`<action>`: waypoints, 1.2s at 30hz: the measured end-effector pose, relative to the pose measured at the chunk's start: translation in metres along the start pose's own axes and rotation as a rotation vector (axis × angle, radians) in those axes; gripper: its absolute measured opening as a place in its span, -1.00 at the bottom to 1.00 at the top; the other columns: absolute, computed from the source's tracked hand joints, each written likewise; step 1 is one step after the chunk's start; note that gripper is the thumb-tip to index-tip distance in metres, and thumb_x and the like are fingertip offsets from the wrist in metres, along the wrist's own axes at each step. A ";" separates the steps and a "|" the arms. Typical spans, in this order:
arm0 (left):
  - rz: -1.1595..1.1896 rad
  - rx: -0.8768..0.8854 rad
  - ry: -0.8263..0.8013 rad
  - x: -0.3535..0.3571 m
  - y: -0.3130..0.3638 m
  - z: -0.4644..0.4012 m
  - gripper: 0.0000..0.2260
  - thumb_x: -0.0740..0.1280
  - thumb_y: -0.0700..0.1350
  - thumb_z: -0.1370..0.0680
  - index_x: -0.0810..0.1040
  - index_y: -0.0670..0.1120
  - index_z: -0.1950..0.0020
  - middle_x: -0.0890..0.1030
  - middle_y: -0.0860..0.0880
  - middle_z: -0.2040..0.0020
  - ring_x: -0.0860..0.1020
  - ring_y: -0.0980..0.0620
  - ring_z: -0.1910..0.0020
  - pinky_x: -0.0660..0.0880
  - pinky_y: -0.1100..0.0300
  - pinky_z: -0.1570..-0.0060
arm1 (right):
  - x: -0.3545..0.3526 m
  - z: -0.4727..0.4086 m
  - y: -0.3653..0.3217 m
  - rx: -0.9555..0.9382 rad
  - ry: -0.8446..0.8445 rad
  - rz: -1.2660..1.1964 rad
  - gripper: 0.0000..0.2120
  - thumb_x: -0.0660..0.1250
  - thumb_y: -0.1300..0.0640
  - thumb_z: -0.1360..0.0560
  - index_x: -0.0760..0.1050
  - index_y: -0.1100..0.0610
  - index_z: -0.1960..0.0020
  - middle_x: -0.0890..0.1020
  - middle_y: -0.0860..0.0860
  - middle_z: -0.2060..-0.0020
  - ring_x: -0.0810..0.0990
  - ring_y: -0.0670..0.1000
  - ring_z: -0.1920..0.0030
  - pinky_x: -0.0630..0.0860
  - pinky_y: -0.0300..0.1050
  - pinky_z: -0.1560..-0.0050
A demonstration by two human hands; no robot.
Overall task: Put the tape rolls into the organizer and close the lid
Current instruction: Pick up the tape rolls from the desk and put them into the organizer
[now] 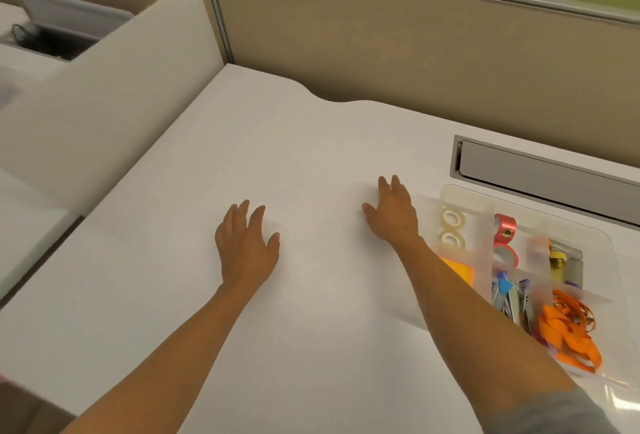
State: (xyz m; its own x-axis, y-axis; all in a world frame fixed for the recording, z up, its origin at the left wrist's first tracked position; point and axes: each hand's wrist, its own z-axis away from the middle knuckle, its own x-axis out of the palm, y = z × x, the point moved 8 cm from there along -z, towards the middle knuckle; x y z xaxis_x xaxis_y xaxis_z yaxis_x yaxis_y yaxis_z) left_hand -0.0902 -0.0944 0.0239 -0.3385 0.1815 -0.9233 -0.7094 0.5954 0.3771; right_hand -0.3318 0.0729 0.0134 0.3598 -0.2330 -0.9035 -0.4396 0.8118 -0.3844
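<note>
A clear plastic organizer point(585, 229) lies on the white desk at the right, with its clear lid over it; I cannot tell whether the lid is fully closed. Inside it lie two white tape rolls point(451, 227) in the far left compartment and two pink tape rolls point(505, 239) in the middle one. My right hand point(393, 211) rests flat on the desk just left of the organizer, fingers spread, holding nothing. My left hand point(246, 244) lies flat on the desk further left, also empty. My right forearm covers the organizer's near left part.
The organizer also holds an orange pad point(459, 269), several clips point(510, 298), orange bands point(568, 329) and a yellow item point(557, 262). A grey cable flap point(543, 173) is set into the desk behind it. Partition walls point(381, 35) stand at the back and left.
</note>
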 end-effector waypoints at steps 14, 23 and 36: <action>0.220 -0.095 -0.042 0.004 -0.031 0.015 -0.68 0.35 -0.22 -0.52 0.50 -0.19 -0.28 0.55 -0.14 -0.23 0.41 -0.16 -0.28 0.37 0.01 -0.26 | 0.004 0.033 -0.001 -0.042 0.105 0.032 -0.69 0.32 0.19 -0.47 0.45 0.12 -0.20 0.49 0.11 -0.13 0.39 0.16 -0.16 0.47 0.00 0.02; 0.405 0.016 -0.146 0.012 0.018 0.016 -0.64 0.40 -0.13 -0.50 0.49 -0.08 -0.29 0.53 -0.03 -0.25 0.40 -0.05 -0.29 0.24 0.27 -0.20 | -0.016 0.049 0.006 0.035 0.087 -0.252 -0.52 0.36 0.12 -0.45 0.33 0.10 -0.33 0.52 0.09 -0.19 0.40 0.13 -0.25 0.42 -0.01 -0.12; 0.485 0.381 -0.302 0.026 0.182 0.011 -0.65 0.43 -0.12 -0.48 0.53 -0.10 -0.25 0.53 -0.03 -0.25 0.43 -0.03 -0.27 0.27 0.30 -0.18 | -0.116 0.089 0.087 0.125 0.459 -0.448 -0.59 0.44 0.07 -0.40 0.50 0.14 -0.21 0.59 0.03 -0.15 0.48 0.05 -0.17 0.38 -0.10 -0.17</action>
State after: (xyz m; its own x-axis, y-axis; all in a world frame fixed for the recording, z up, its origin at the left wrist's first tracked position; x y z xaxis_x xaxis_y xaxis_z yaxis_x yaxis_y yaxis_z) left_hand -0.2208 0.0272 0.0677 -0.3367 0.6741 -0.6574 -0.2358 0.6155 0.7520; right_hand -0.3385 0.2184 0.1019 0.0858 -0.7457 -0.6607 -0.2197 0.6327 -0.7426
